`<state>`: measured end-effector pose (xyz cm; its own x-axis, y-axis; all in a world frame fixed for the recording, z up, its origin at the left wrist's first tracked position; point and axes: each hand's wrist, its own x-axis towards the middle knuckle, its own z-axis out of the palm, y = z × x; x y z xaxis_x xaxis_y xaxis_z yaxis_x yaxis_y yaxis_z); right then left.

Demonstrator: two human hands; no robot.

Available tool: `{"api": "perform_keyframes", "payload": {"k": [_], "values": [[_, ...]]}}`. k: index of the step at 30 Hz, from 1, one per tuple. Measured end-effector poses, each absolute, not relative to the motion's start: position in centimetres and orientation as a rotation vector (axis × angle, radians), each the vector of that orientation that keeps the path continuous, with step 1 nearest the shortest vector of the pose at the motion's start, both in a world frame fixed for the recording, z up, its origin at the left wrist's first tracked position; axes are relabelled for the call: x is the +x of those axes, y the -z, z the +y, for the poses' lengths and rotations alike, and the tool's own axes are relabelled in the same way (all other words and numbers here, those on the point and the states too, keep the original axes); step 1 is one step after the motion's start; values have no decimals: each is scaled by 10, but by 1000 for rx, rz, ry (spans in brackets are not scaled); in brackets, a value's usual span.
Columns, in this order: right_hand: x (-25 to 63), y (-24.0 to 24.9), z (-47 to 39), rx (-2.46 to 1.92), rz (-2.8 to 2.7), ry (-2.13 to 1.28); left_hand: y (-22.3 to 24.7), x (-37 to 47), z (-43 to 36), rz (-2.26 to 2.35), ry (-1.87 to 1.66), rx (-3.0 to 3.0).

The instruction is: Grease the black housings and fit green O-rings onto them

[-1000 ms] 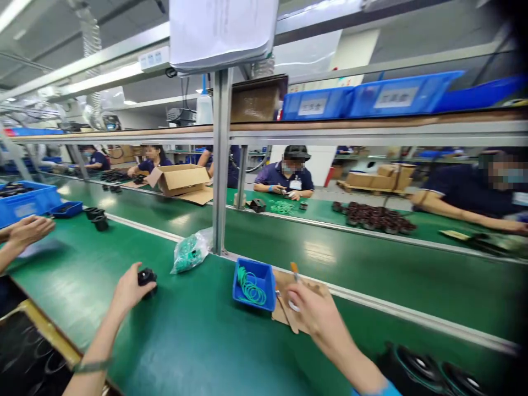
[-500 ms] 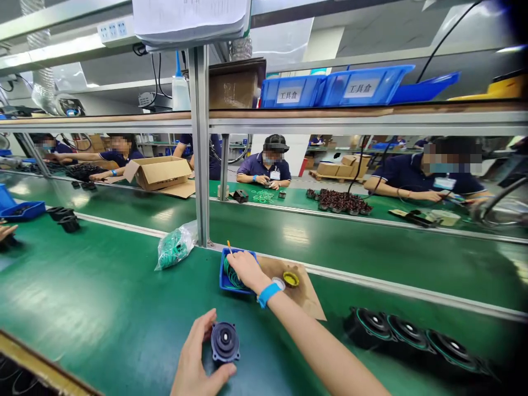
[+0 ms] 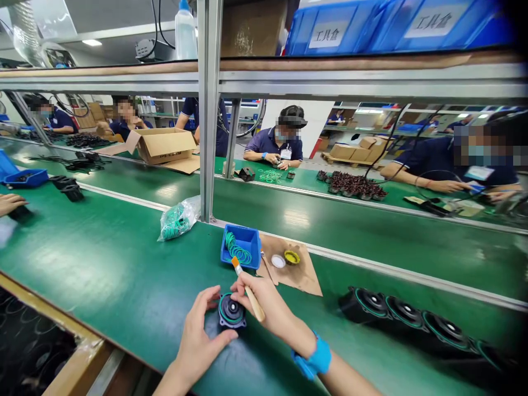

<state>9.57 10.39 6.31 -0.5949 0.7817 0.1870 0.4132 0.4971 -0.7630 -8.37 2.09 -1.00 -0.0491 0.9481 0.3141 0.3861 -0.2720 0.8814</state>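
A black round housing (image 3: 232, 309) with stepped rings and small corner lugs stands on the green bench. My left hand (image 3: 201, 333) curves round its left side, thumb at the front and fingers behind, gripping it. A thin green O-ring (image 3: 223, 317) lies around the housing's top. My right hand (image 3: 264, 300) has its fingertips pressed at the ring's far right side. That same hand also holds a brush (image 3: 254, 303) with a wooden handle and orange bristles. Behind it is a blue bin (image 3: 253, 265) with several loose green O-rings (image 3: 240, 251).
Brown paper (image 3: 305, 280) carries a yellow-lined dish (image 3: 292, 257) and a white disc (image 3: 278, 261). Several ringed housings (image 3: 406, 312) line up at right. A bag of green rings (image 3: 178, 221) lies by the metal post (image 3: 207, 165). Co-workers sit across the line; another person's hand (image 3: 10, 203) shows at far left.
My right hand has come back from the blue bin to the housing, still with the brush. A green O-ring is now on the housing's top. The view has tilted downward.
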Motion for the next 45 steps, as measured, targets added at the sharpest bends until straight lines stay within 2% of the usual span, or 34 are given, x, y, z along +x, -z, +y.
{"api": "perform_keyframes", "payload": {"k": [4,8,19,30,33,37,39,45], "values": [[104,-61,98,-896,-2150,-895,0,-92,20,1504,-1246,1997],[117,-63,92,-706,-2321,-766,-9,-96,28,1527,-1216,2244],[115,-19,64,-592,-2170,-118,-5,-85,21,1550,-1425,2549],[112,-7,51,-431,-2203,62,-2,-63,5,1727,-1438,2769],[113,-13,50,-500,-2118,-139,1,-72,7,1689,-1456,2492],[120,-34,53,-813,-1699,-808,-2,-85,17,1621,-1328,1926],[125,-45,55,-864,-1487,-1010,-3,-86,23,1567,-1213,1786],[128,-61,56,-1046,-1314,-1137,-1,-72,29,1584,-1189,1726]]}}
